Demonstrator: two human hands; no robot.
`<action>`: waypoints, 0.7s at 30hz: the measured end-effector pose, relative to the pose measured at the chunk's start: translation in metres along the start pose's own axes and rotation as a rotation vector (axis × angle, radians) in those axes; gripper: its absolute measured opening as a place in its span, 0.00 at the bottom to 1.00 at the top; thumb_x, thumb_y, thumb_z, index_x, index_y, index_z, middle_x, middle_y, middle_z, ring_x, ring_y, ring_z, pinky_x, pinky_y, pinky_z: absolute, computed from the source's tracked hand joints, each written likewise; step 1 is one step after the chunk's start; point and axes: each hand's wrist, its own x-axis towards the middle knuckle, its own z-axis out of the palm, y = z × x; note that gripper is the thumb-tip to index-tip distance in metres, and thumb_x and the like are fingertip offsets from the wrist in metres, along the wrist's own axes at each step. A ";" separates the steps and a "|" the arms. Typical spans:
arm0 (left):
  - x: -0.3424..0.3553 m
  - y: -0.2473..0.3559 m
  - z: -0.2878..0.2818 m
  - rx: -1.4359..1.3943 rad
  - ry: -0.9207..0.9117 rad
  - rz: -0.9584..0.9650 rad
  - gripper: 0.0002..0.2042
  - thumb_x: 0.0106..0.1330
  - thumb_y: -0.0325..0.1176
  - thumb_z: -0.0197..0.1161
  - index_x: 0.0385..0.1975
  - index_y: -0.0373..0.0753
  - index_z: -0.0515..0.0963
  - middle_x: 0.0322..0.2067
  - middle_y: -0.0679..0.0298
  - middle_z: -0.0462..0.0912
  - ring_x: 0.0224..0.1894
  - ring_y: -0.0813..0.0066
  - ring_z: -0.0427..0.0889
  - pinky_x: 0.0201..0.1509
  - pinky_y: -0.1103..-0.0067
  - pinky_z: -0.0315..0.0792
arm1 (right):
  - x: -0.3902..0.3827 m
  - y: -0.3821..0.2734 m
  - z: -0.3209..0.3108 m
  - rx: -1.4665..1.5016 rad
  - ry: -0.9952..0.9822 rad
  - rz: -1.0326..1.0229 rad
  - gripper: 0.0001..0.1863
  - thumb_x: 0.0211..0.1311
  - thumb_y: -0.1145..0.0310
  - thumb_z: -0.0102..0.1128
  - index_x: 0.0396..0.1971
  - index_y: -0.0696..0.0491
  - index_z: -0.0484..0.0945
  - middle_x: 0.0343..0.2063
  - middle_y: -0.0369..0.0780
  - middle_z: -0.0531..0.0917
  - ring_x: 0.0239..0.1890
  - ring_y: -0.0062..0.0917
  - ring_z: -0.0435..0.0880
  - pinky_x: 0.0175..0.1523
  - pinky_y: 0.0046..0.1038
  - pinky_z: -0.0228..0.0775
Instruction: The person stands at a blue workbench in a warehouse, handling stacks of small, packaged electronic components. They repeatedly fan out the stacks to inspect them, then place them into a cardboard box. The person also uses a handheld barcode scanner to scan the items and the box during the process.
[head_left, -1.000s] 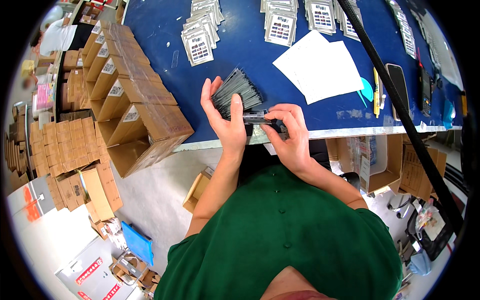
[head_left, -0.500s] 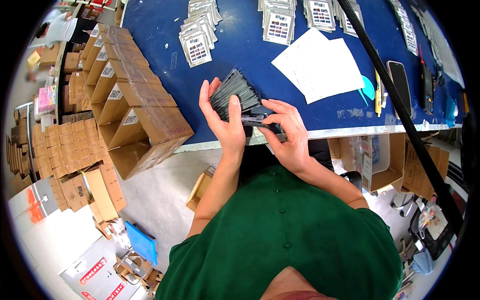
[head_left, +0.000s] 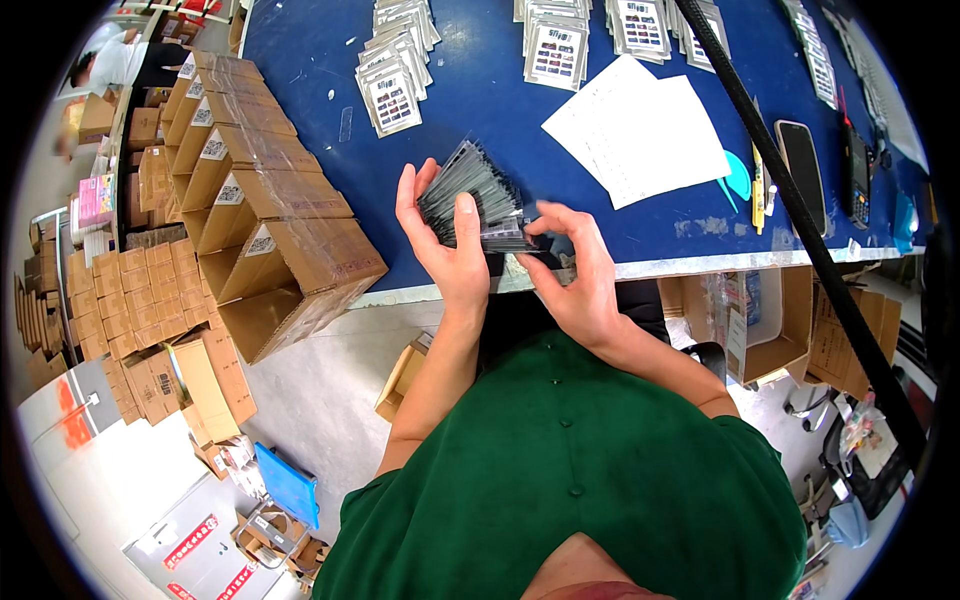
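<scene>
My left hand (head_left: 450, 250) is wrapped round a fanned stack of thin, dark, glossy plastic packets (head_left: 470, 185), its thumb lying across the middle and its other fingers behind the left side. My right hand (head_left: 570, 265) pinches the lower right end of the same stack with curled fingers, above the near edge of the blue table (head_left: 420, 120). Beyond the stack lie white sheets of paper (head_left: 650, 140) and several piles of printed cards in clear sleeves (head_left: 395, 100). Close at the left stands a row of open cardboard boxes (head_left: 305, 240).
At right lie a yellow cutter (head_left: 758, 210), a teal item (head_left: 737, 178), a phone (head_left: 800, 170) and a black handheld device (head_left: 857, 195); a black strap (head_left: 760, 135) crosses diagonally. Cardboard cartons (head_left: 765, 345) sit below the table. Another person (head_left: 115, 62) bends by boxes at upper left.
The stack and my left hand have shifted slightly left, and the stack's lower right end has moved under my right fingers. The person in the background has moved a little.
</scene>
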 end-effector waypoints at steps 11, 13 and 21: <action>0.001 0.001 0.000 0.006 -0.007 0.009 0.28 0.73 0.28 0.58 0.71 0.34 0.60 0.64 0.50 0.71 0.62 0.68 0.72 0.67 0.72 0.66 | -0.001 0.007 0.002 -0.102 -0.036 -0.084 0.30 0.50 0.80 0.74 0.57 0.56 0.79 0.39 0.40 0.81 0.42 0.33 0.80 0.46 0.33 0.72; 0.001 0.000 0.000 0.002 -0.006 0.008 0.27 0.73 0.28 0.58 0.71 0.34 0.60 0.64 0.50 0.71 0.62 0.68 0.72 0.67 0.71 0.66 | -0.001 0.007 0.002 -0.102 -0.034 -0.089 0.30 0.50 0.80 0.74 0.57 0.56 0.79 0.38 0.40 0.81 0.41 0.33 0.80 0.46 0.33 0.72; 0.001 0.000 0.001 -0.006 -0.002 0.002 0.27 0.73 0.28 0.58 0.70 0.34 0.61 0.64 0.49 0.71 0.61 0.68 0.72 0.66 0.72 0.66 | -0.003 0.005 0.003 -0.138 -0.018 -0.094 0.26 0.50 0.79 0.74 0.53 0.57 0.83 0.38 0.40 0.81 0.41 0.33 0.79 0.45 0.32 0.72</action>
